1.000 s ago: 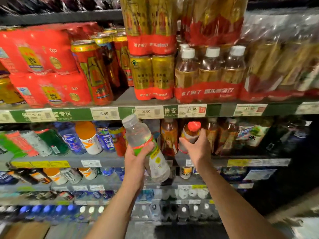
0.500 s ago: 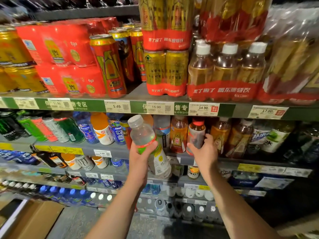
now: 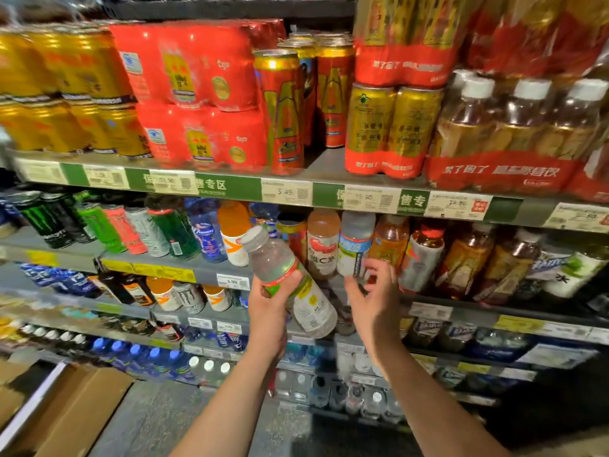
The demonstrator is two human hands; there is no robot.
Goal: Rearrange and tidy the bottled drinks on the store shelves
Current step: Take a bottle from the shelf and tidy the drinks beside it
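1. Bottled drink in hand: clear bottle (image 3: 290, 285) with a green-and-red label band and pale cap, tilted so the cap leans up and to the left. Located in front of the second shelf (image 3: 230, 275), off the shelf, in the air.

2. Grip, left hand (image 3: 268, 311): fingers and thumb wrapped round the bottle's middle at the label band. Same hold as a second ago; the tilt is a little greater.

3. Grip, right hand (image 3: 374, 298): holding nothing, fingers loosely spread and half curled, just in front of the white-labelled bottle with a blue band (image 3: 354, 249). Whether the fingertips touch it cannot be told.

4. Change noted: half a second ago this hand was clasped round the red-capped amber bottle (image 3: 421, 255). That bottle now stands released in the row, and the hand has shifted left along the shelf.

5. Neighbours: orange-capped bottle with a white label (image 3: 323, 245) to the left of the white-labelled one; amber tea bottles (image 3: 461, 262) to the right; energy-drink cans (image 3: 99, 222) further left on the same shelf.

6. Shelf above: red multipacks (image 3: 197, 94), gold cans (image 3: 392, 127), price strip (image 3: 286, 191).

7. Status, as a judgement: the red-capped bottle looks settled. The free hand seems to be making or checking a place in the row, into which the clear bottle has yet to go.

8. Floor, lower left: cardboard box (image 3: 66, 410).
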